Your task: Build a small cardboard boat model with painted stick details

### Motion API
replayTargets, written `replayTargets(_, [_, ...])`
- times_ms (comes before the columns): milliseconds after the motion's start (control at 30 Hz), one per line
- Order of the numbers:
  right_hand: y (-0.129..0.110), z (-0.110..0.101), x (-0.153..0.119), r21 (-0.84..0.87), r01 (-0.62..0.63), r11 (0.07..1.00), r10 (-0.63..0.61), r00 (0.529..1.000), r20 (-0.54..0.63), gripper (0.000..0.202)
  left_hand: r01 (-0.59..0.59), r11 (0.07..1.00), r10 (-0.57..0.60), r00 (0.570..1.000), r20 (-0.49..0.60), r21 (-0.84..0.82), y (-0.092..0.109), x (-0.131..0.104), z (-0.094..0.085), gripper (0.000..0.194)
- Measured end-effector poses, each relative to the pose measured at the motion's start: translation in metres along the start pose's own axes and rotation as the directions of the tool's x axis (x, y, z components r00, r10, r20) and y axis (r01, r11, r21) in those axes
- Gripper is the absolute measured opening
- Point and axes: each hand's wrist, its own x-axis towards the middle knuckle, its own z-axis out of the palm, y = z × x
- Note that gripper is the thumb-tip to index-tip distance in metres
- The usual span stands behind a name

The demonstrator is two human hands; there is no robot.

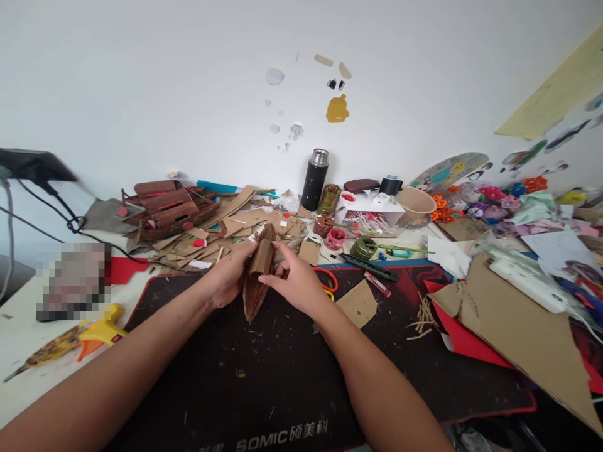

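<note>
Spreading across the desk [23, 336], a black mat [226, 383] underlies the brown cardboard boat [252, 302], held between both hands, its long axis running away from the person, far end leaning right. The left hand [233, 269] clasps the hull's left side, fingertips partly hidden; the right hand [298, 281] has thumb and forefinger pinching the curved cover [264, 256] on top.

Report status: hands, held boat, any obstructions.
Left fingers hold the brown boat. Right fingers touch its curved cover. Cardboard scraps crowd just beyond it.
</note>
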Motion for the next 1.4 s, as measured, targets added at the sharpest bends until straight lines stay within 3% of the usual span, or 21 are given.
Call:
replayTargets(100, [0.0,0.0,0.0,-0.012,-0.002,1.0,0.001,1.0,-0.004,0.078,-0.05,0.998,0.048,0.996,0.075,0.035,0.002,-0.004,0.0,0.045])
replayTargets(200, [0.0,0.0,0.001,-0.012,-0.001,1.0,0.001,1.0,-0.012,0.08,-0.111,0.991,0.1,0.984,0.145,0.07,0.005,-0.008,0.001,0.044])
replayTargets(400, [0.0,0.001,0.001,0.036,-0.031,0.999,0.031,0.999,-0.017,0.085,-0.002,0.997,-0.004,0.997,0.08,0.075,0.01,-0.006,-0.001,0.02])
replayTargets(533, [0.004,0.004,0.001,0.176,-0.034,0.984,0.033,0.999,0.009,0.088,-0.009,0.998,0.006,0.999,0.051,0.063,0.012,-0.004,-0.002,0.015])
replayTargets(733, [0.006,0.003,0.004,0.443,-0.086,0.892,0.08,0.996,0.033,0.081,-0.084,0.995,0.081,0.995,0.049,0.047,0.015,-0.006,0.0,0.014])
replayTargets(967, [0.009,0.0,0.011,0.614,-0.12,0.78,0.17,0.985,-0.023,0.064,-0.179,0.979,0.161,0.971,0.176,0.094,0.015,-0.014,0.007,0.027])
replayTargets(1100, [0.009,0.001,0.011,0.651,-0.127,0.748,0.155,0.988,0.015,0.062,-0.174,0.981,0.149,0.961,0.233,0.091,0.014,-0.02,0.011,0.034])
replayTargets(1267, [0.007,0.003,0.008,0.64,-0.129,0.758,0.125,0.991,0.051,0.065,-0.135,0.989,0.117,0.968,0.223,0.064,0.011,-0.02,0.011,0.03])
replayTargets(1400, [0.004,0.004,0.006,0.644,-0.166,0.747,0.131,0.986,0.102,0.056,-0.122,0.991,0.11,0.971,0.212,0.046,0.007,-0.02,0.012,0.031])
